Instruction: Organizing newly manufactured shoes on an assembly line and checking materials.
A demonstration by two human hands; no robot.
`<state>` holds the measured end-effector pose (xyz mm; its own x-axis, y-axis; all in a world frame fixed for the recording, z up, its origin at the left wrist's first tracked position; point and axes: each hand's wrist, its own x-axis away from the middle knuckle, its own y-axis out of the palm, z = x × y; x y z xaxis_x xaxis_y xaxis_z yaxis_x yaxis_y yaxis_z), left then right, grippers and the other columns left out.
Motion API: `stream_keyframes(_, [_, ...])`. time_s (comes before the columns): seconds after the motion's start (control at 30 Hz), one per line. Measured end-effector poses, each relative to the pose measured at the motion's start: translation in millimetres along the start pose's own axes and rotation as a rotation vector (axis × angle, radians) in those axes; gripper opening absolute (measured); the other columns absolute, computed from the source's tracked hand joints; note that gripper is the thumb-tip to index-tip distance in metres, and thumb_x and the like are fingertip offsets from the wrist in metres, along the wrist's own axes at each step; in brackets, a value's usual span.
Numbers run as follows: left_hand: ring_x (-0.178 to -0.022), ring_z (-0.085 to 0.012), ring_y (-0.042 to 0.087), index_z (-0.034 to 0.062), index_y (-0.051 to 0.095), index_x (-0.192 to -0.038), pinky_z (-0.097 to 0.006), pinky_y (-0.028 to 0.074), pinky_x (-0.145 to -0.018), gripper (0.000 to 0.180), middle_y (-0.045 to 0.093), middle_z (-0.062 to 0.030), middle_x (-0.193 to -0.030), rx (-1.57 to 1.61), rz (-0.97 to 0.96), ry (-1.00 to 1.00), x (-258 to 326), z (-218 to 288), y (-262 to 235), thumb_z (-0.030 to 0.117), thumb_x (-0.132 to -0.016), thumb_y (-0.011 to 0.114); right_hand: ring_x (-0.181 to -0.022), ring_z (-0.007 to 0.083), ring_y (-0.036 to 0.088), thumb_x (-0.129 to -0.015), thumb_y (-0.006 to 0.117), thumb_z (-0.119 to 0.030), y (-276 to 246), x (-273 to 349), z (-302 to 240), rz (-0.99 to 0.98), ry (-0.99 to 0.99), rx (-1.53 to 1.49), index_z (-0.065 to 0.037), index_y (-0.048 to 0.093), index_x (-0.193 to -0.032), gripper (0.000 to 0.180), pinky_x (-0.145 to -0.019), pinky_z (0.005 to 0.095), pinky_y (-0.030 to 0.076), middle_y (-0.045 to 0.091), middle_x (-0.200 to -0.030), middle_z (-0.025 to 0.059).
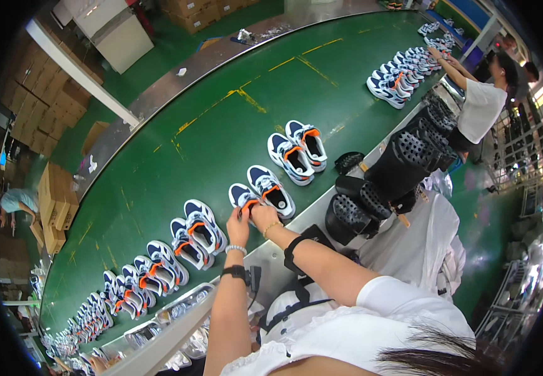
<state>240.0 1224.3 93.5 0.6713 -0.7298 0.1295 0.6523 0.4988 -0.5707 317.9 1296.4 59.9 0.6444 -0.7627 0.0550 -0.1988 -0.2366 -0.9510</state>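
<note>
White-and-navy shoe [240, 193] resting near the inner edge of the green counter [158, 182].
Left hand [239, 224] and right hand [264, 218], half-closed, are touching its rear; grip unclear.

Table [140, 182], green, one: running lengthwise before me, its top showing worn yellow lines [252, 101]. On it, I am counting: one pair of white, navy and orange shoes [265, 183], sitting closest to me; a second pair [281, 148], matching, standing to its right; a third pair [196, 217], standing to its left; a row of shoes [121, 297], stretching farther left; a cluster of shoes [400, 78], standing at far right.
</note>
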Motion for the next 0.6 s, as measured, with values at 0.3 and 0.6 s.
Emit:
stream_keyframes(0.3, [-0.105,-0.0363,0.059,-0.0004,0.05,-0.127,-0.039,0.045,-0.088,0.039,0.059,-0.0243,-0.115,0.007,0.011,-0.014,8.4,-47.1,24.9,0.008,-0.088,0.052,-0.073,0.0275,0.067,-0.08,0.055,-0.021,10.7,-7.3,1.3,-0.133,-0.172,-0.082,-0.009,0.066,-0.081,0.016,-0.063,0.04,0.053,0.067,-0.08,0.015])
stream_keyframes(0.6, [-0.103,-0.0301,0.058,-0.0019,0.047,-0.129,-0.035,0.044,-0.089,0.041,0.059,-0.0202,-0.117,0.141,-0.036,0.014,-4.5,-78.9,35.5,0.007,-0.089,0.05,-0.086,0.0269,0.066,-0.083,0.055,-0.02,-44.0,14.1,13.8,-0.223,-0.148,-0.291,-0.004,0.069,-0.084,0.021,-0.069,0.0393,0.053,0.068,-0.088,0.0127])
